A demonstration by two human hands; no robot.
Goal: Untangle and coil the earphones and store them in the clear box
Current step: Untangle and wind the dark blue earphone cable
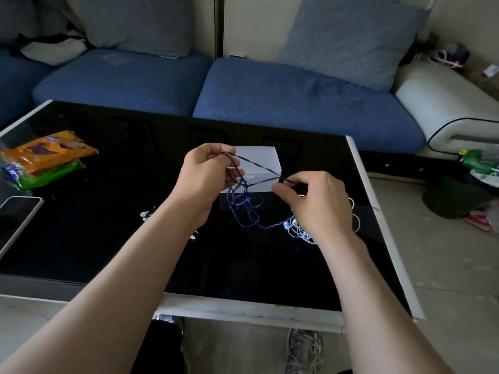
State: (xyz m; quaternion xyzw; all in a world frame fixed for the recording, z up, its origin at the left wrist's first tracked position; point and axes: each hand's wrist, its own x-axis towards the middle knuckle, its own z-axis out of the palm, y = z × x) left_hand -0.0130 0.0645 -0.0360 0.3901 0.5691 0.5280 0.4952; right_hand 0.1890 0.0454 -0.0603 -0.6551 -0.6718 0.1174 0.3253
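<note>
Two hands share one dark earphone cord (244, 209). Your left hand (208, 171), just left of centre, pinches a strand at its fingertips. Your right hand (316, 201), right of centre, pinches the far end of the taut stretch, so the hands are apart with the line drawn between them. The knotted mass hangs below that line, over the black bench (243, 311). The clear box (259, 157) sits right behind your hands, at mid-frame.

Ease the tension, since a hard pull will likely cinch the knots. Let the snarl dangle loose, find a free end, and feed it back through one loop at a time. A twisted strand runs lower right toward the white earphones (299, 230) lying on the bench by your right wrist. Whether the two sets are intertwined cannot be told, so check before you lift.

At the left edge, an orange packet (48, 152) rests on a green packet (51, 175). Their print is too blurred to read. The phone (16, 214) below them shows a dark screen.
</note>
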